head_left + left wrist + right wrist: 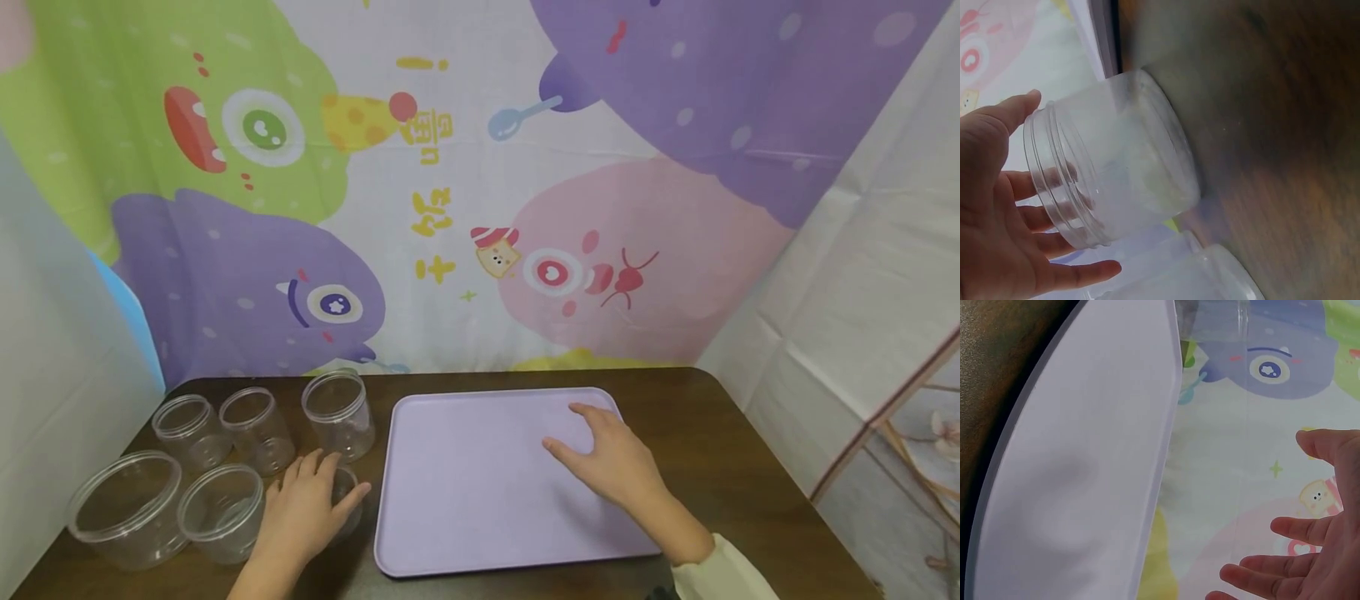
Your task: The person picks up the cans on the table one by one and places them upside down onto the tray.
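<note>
At the front left, my left hand hovers over a clear plastic jar, partly hiding it. In the left wrist view that jar stands upright on the table, with the thumb at one side of its threaded rim and the spread fingers behind and beside it. Over the right part of a lilac tray hangs my right hand, thumb and fingers spread apart, holding nothing. The right wrist view shows the same loose hand above the tray, its shadow falling on the surface.
More clear jars stand left of the tray: a wide one, a medium one, and taller ones behind. Another jar is close to the tray's left edge. A cartoon-printed curtain hangs behind the dark wooden table.
</note>
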A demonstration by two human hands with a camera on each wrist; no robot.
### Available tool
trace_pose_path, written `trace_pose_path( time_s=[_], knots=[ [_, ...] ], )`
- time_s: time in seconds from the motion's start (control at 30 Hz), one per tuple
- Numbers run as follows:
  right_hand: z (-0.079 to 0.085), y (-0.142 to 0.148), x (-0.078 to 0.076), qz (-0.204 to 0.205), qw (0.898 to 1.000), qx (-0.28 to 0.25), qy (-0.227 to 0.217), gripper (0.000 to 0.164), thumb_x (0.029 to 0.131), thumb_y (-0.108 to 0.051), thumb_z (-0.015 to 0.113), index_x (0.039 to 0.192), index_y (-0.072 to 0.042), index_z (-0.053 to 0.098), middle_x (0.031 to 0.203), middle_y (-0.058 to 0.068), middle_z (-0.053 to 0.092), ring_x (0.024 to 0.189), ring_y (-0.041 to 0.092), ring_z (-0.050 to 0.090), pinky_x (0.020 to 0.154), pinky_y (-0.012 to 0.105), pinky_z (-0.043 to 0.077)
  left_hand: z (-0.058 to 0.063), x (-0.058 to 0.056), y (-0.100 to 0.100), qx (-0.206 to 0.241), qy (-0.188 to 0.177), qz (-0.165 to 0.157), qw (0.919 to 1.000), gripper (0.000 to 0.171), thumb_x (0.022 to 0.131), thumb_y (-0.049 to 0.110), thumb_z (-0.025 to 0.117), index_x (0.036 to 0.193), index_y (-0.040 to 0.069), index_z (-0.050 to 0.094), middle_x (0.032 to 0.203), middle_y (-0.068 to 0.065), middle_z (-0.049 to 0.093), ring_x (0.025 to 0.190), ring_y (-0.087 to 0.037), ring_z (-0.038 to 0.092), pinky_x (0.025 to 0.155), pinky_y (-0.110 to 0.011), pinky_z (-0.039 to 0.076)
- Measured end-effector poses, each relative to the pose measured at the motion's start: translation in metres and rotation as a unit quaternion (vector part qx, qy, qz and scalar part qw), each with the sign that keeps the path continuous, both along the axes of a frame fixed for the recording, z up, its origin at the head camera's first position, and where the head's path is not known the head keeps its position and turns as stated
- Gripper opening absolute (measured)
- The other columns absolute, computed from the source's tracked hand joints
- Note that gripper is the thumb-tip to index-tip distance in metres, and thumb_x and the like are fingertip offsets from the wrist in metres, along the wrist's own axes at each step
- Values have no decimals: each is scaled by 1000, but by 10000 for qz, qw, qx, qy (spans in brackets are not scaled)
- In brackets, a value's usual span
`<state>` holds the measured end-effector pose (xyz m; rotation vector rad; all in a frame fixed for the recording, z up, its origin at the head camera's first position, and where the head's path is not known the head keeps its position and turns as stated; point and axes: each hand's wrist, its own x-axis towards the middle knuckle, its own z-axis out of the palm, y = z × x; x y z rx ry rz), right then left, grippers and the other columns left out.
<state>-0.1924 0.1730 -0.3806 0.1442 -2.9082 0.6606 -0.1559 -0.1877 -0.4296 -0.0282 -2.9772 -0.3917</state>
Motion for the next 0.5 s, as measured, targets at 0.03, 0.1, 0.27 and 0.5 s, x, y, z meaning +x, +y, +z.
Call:
trace_pose_path(
  time_s=[0.03,0.1,0.27,0.5],
  knots=[
    [0,0,0,-8,10000,-5,-17,69,80,-61,59,131,-16,52,133,11,54,121,33,52,88,55,47,0,0,0,27,-35,-5,10000,67,87,51,57,130,0,49,132,-31,46,121,-52,41,88,-69,37],
    [-1,1,0,-31,10000,-11,-56,69,80,-62,59,132,-17,52,134,11,54,121,32,52,87,55,47,0,0,0,57,-75,-21,10000,67,86,51,58,129,0,49,132,-31,46,119,-52,43,84,-68,40],
    [-4,3,0,-87,9998,-32,-181,67,80,-61,59,132,-18,51,134,10,54,120,33,53,86,55,47,-1,-2,-2,85,-153,-106,9998,64,87,49,58,129,2,51,130,-31,47,113,-51,47,78,-65,45],
    [-5,5,-1,-97,9996,-92,-248,65,81,-60,59,131,-19,52,133,10,55,119,32,54,87,55,46,1,-3,-2,263,105,-213,9994,52,88,41,59,124,4,56,127,-30,50,109,-51,49,73,-63,47]
  ],
)
